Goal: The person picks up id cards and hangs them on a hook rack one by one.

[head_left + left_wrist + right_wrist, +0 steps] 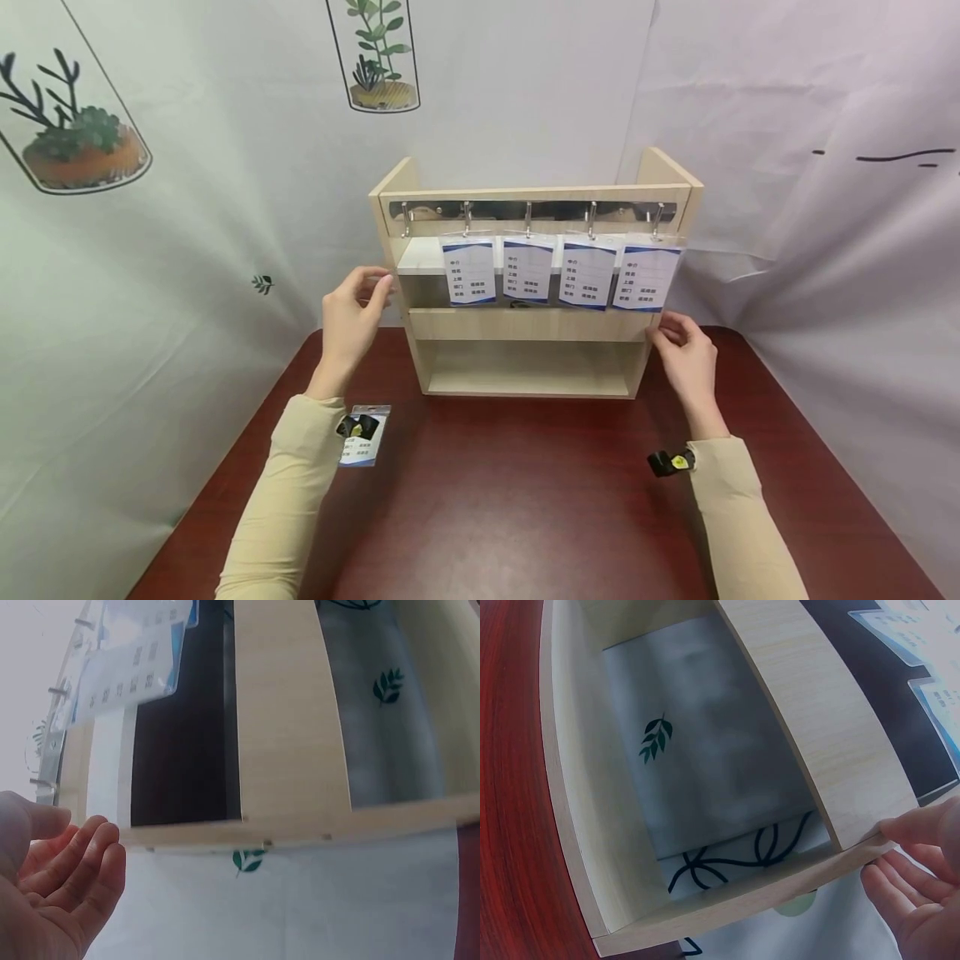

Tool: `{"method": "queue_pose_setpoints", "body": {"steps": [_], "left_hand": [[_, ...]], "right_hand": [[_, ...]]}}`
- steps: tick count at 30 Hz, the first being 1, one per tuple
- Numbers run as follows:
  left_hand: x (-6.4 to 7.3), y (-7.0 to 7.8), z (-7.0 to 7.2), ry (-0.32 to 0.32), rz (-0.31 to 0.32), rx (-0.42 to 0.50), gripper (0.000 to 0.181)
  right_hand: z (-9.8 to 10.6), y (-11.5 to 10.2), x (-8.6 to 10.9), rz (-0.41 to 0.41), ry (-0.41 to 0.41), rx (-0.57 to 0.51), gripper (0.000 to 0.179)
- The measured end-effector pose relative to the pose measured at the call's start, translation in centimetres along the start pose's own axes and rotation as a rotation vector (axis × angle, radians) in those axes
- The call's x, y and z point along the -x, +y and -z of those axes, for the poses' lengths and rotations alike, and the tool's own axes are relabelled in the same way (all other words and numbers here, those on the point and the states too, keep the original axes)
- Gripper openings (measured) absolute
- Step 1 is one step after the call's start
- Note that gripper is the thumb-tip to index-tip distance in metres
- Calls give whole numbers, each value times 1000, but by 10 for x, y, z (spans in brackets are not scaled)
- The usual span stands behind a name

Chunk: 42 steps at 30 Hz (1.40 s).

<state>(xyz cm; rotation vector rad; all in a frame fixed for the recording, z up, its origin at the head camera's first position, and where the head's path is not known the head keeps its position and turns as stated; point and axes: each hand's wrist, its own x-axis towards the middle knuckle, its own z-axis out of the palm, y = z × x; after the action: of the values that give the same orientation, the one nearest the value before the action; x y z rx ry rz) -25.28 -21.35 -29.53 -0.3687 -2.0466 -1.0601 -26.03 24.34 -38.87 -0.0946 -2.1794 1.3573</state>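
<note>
A light wooden shelf rack (528, 325) stands on the table, with a metal hook strip (498, 211) across its upper front. Four badge holders hang from its hooks, among them a left badge holder (470, 273) and a right badge holder (647, 279); the leftmost hook (407, 218) carries none. My right hand (686, 354) grips the rack's right side panel, thumb (911, 827) at the front edge and fingers around behind. Beside the upper left side panel, my left hand (356, 312) is raised with loosely bent fingers (97, 862) and nothing between them.
Another badge holder (363, 446) lies on the dark red table (510, 500) at the left, partly covered by my left wrist. A white cloth backdrop (225, 208) with printed plants surrounds the table at the back and sides.
</note>
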Motion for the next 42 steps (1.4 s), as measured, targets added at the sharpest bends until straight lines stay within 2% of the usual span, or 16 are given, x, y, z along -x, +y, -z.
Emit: {"method": "queue_pose_setpoints", "body": {"steps": [11, 20, 30, 42], "left_hand": [[9, -20, 31, -17, 43, -140, 26], [20, -43, 40, -94, 68, -234, 26], [39, -68, 41, -276, 114, -325, 27], [58, -94, 37, -533, 173, -425, 51]], "right_hand": [[1, -2, 0, 12, 8, -17, 39], [2, -3, -3, 9, 15, -9, 40], [0, 1, -1, -4, 3, -10, 41], [-1, 2, -1, -1, 2, -18, 40]]}}
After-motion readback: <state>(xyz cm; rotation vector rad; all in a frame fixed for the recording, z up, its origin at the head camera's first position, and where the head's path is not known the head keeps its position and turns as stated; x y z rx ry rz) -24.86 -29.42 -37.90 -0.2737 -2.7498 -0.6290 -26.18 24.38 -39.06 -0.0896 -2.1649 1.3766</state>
